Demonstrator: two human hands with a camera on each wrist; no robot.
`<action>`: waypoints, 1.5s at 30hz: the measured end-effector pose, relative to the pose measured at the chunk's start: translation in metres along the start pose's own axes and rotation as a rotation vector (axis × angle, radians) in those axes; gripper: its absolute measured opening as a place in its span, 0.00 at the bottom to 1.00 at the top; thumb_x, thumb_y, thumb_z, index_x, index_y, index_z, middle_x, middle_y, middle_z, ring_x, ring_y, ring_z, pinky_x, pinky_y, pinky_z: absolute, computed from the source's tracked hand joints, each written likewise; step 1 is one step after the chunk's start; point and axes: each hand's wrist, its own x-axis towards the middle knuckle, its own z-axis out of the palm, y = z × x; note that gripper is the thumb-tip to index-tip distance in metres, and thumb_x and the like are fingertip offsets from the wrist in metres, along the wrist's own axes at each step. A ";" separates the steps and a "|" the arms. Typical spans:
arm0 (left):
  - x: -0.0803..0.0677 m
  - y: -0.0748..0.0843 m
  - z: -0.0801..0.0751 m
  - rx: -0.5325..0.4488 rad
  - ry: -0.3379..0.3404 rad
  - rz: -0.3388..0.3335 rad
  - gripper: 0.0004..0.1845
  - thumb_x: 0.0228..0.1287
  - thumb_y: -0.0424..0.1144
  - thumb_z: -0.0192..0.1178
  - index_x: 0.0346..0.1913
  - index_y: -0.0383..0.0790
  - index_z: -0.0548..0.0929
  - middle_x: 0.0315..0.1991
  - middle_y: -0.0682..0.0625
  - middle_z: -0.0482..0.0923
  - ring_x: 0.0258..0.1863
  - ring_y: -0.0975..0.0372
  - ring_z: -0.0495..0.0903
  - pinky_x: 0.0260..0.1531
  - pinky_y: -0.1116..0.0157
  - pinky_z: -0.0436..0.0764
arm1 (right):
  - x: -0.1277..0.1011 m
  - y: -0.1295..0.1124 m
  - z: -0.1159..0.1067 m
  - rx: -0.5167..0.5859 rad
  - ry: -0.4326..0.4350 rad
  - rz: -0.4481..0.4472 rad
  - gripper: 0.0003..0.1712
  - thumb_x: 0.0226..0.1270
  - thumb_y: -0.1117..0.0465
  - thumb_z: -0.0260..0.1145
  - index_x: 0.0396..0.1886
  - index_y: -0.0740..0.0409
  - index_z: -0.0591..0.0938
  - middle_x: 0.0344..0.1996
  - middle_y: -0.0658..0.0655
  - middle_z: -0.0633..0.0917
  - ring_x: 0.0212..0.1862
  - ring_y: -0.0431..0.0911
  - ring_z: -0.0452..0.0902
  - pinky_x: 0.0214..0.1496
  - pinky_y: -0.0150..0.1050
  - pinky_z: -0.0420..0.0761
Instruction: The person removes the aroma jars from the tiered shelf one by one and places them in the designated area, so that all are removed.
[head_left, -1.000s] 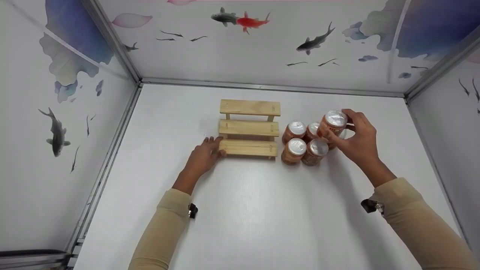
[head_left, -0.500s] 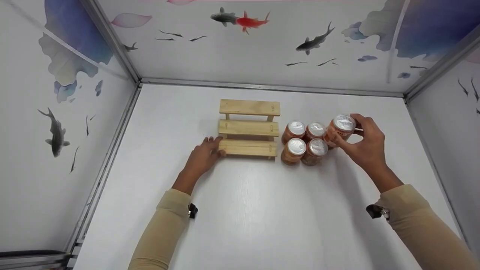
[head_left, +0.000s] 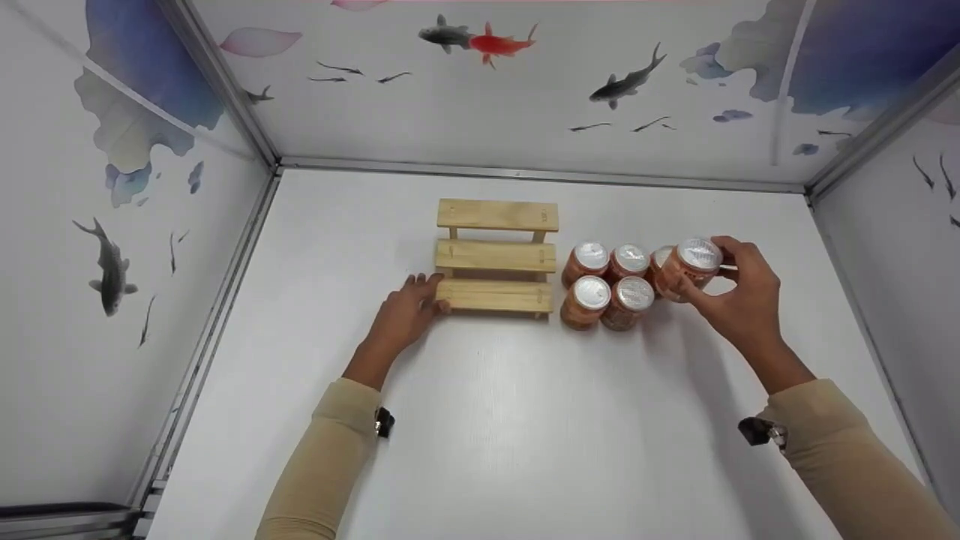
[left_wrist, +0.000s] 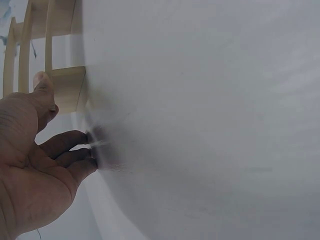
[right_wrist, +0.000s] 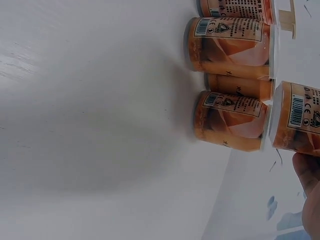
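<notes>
A three-step wooden rack (head_left: 496, 256) stands mid-table. My left hand (head_left: 403, 311) grips the left end of its lowest step; in the left wrist view the thumb (left_wrist: 43, 84) lies on that step's edge while other fingers reach down to the tabletop. My right hand (head_left: 750, 296) holds up a can (head_left: 684, 279) with an orange label and silver lid, fingers on its right side and thumb in front. Several matching cans (head_left: 591, 304) stand upright in two rows right of the rack. In the right wrist view, the held can (right_wrist: 302, 120) has its bottom close over the lid of a standing can (right_wrist: 230, 121).
The white table (head_left: 480, 420) is boxed in by printed panels with fish, edged by a metal rail (head_left: 517, 174) at the back. A dark clip-like device (head_left: 757, 431) sits at my right cuff, another dark device (head_left: 384, 422) at my left.
My right hand has carried the can rightward and toward me, off the middle of the group to its right end. My left hand stays on the rack.
</notes>
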 end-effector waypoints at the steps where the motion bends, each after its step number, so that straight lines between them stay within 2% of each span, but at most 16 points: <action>1: 0.000 0.000 0.000 0.006 0.000 0.001 0.35 0.82 0.58 0.61 0.84 0.47 0.72 0.83 0.29 0.65 0.87 0.38 0.61 0.80 0.33 0.69 | -0.001 0.001 0.000 -0.004 -0.001 -0.004 0.40 0.57 0.66 0.88 0.67 0.73 0.80 0.54 0.71 0.84 0.56 0.25 0.74 0.55 0.11 0.75; 6: 0.000 -0.001 0.000 0.018 0.002 -0.002 0.36 0.80 0.60 0.61 0.83 0.48 0.73 0.83 0.29 0.66 0.86 0.37 0.62 0.79 0.32 0.69 | -0.004 0.002 0.000 -0.008 -0.001 -0.018 0.41 0.56 0.65 0.88 0.67 0.73 0.80 0.54 0.71 0.85 0.56 0.27 0.75 0.54 0.11 0.75; 15: 0.000 -0.001 -0.001 0.047 0.003 -0.004 0.36 0.80 0.59 0.60 0.83 0.48 0.72 0.82 0.29 0.67 0.86 0.37 0.63 0.78 0.33 0.71 | -0.007 0.007 0.001 0.003 -0.002 -0.017 0.42 0.55 0.65 0.89 0.67 0.73 0.80 0.55 0.70 0.85 0.56 0.25 0.75 0.54 0.12 0.75; 27: 0.000 0.000 0.001 0.003 0.001 -0.036 0.36 0.81 0.57 0.63 0.84 0.49 0.72 0.84 0.32 0.65 0.88 0.40 0.60 0.81 0.35 0.68 | -0.018 0.014 0.003 0.034 -0.010 -0.005 0.42 0.53 0.66 0.89 0.67 0.73 0.80 0.55 0.71 0.85 0.56 0.25 0.76 0.53 0.13 0.76; 37: 0.001 -0.001 0.002 -0.004 0.001 -0.045 0.36 0.81 0.56 0.62 0.85 0.49 0.71 0.84 0.33 0.64 0.88 0.40 0.60 0.82 0.36 0.68 | -0.032 0.026 0.007 0.035 -0.036 0.034 0.42 0.53 0.66 0.89 0.67 0.72 0.80 0.56 0.68 0.85 0.55 0.26 0.76 0.52 0.13 0.76; 45: 0.002 0.000 0.003 0.000 -0.006 -0.052 0.35 0.82 0.56 0.62 0.85 0.50 0.71 0.85 0.34 0.64 0.88 0.41 0.60 0.82 0.35 0.67 | -0.043 0.032 0.012 0.014 -0.086 0.110 0.43 0.54 0.65 0.89 0.67 0.69 0.78 0.57 0.65 0.85 0.55 0.26 0.74 0.52 0.11 0.74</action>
